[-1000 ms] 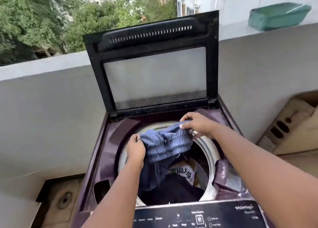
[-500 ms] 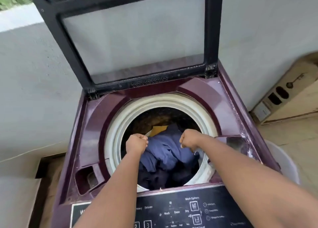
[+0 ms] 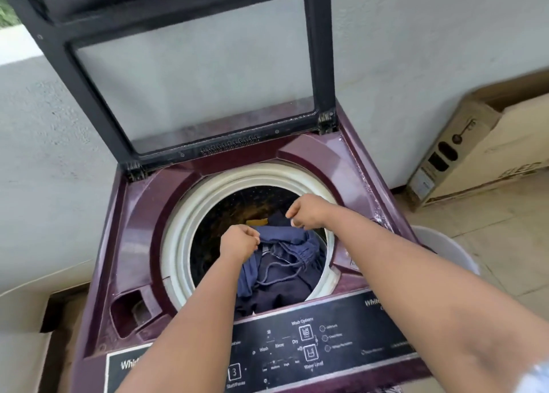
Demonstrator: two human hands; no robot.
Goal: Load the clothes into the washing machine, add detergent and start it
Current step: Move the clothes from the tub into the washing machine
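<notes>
Both fists curled over drum (image 3: 184,232): left hand (image 3: 240,243) grips blue garment (image 3: 282,244), right hand (image 3: 306,211) prob. empty.

Top-load washing machine (image 3: 142,214) stands against wall (image 3: 416,51), lid (image 3: 190,75) raised behind drum opening (image 3: 184,229). Clothes (image 3: 285,262) in drum. 2 hands over opening: left hand (image 3: 239,242) front-left, right hand (image 3: 307,211) behind-right. Control panel (image 3: 297,348) at front. Cardboard box (image 3: 481,155) right, bucket (image 3: 445,250) beside machine's right side.

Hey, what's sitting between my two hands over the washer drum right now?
In the head view, the bunched blue garment spans the gap between the left hand and right hand, above darker clothes in the drum.
</notes>
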